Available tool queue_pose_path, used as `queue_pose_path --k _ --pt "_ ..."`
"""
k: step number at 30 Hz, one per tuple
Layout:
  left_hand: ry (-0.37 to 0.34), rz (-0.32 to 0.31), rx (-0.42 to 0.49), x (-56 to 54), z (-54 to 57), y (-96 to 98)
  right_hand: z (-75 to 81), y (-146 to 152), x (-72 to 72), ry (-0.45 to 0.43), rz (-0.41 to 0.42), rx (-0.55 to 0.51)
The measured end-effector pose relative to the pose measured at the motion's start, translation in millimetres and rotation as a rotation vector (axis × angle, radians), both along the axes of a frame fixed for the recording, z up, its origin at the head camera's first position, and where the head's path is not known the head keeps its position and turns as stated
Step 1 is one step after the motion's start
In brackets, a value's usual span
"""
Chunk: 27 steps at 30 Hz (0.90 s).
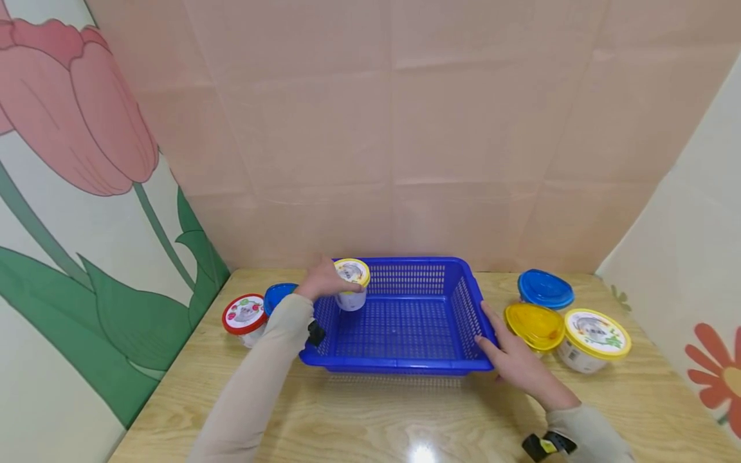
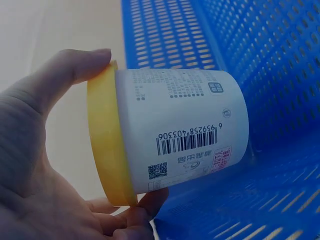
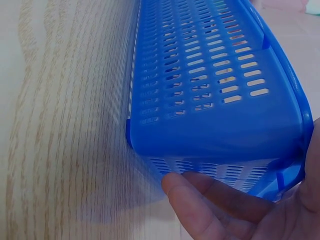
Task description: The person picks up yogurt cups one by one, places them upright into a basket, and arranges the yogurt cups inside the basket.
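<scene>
1. The tub, long axis near vertical, lid up, is at the left end of the basket.
2. It is white, printed, yellow-lidded.
3. Left hand pinches its lid; right hand grips the basket.

We made out "6 959258 403306" by the barcode on the white tub, left in the blue basket.

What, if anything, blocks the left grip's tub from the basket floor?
Nothing visible. The left grip holds the tub at the back left corner; no other tub shows inside the basket. The right grip is at its right side.
</scene>
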<state>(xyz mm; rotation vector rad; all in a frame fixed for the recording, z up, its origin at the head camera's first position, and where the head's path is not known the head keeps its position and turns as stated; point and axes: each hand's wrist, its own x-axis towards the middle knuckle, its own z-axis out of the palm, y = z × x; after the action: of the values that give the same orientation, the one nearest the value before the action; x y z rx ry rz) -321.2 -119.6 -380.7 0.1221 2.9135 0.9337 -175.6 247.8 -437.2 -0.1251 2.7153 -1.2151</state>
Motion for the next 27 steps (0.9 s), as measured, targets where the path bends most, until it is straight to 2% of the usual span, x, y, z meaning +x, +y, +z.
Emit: queue_pose_path --k 5,16,27 --pt "-0.028 0.032 -0.031 0.4 -3.0 4.7 -0.9 -1 0.1 0.010 0.001 0.001" --pt "0.016 0.038 -0.121 2.7 -2.5 12.5 -0.4 -1 0.4 0.013 -0.005 0.001" --pt "0.034 0.028 -0.237 0.4 -8.3 14.1 -1.3 -1 0.1 0.009 -0.012 -0.003"
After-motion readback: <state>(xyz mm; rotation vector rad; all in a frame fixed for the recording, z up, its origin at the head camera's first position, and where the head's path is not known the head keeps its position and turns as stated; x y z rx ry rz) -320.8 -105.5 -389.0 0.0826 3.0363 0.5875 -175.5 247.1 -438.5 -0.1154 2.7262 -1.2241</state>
